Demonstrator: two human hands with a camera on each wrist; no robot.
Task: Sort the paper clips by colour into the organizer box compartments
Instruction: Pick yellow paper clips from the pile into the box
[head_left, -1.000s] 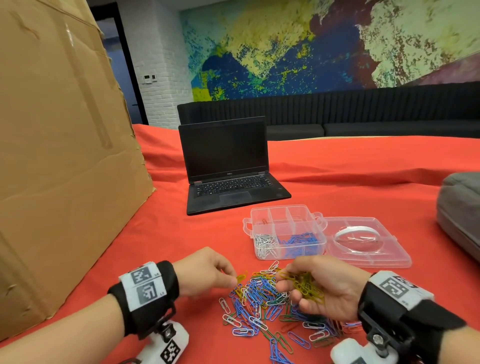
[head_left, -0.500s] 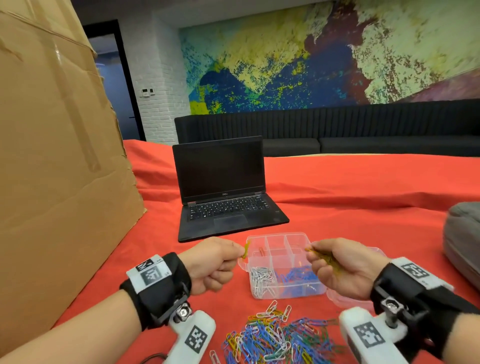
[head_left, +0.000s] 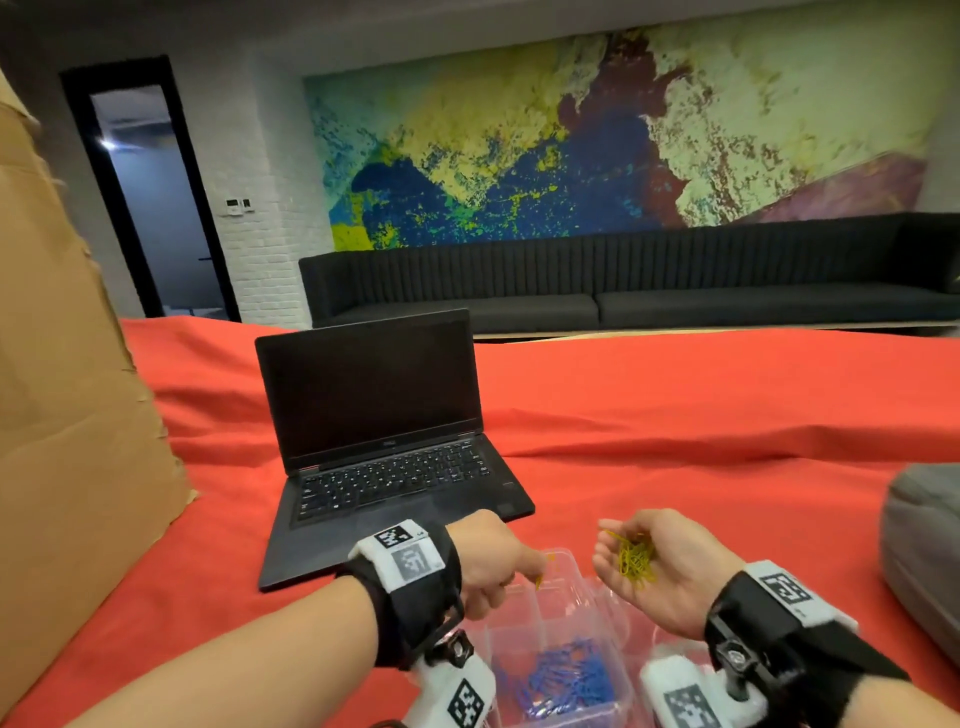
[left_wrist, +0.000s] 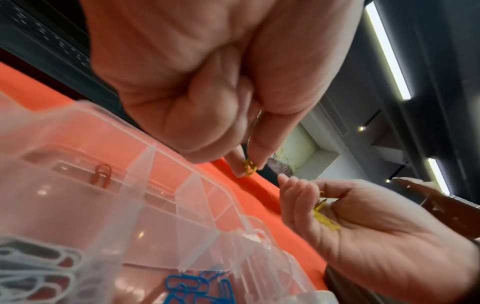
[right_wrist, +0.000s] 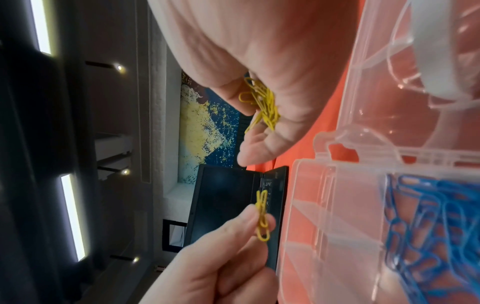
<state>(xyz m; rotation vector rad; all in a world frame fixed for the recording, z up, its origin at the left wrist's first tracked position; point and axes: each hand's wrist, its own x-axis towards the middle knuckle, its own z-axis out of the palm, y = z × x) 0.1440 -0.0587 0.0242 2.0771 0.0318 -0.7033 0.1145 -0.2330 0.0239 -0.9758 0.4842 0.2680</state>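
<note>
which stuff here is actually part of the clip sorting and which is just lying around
Part of the job:
- organizer box
- blue clips in the box
- yellow clips cupped in right hand
- yellow clip pinched by left hand

Just lying about:
- laptop
- cardboard box
- grey bag
</note>
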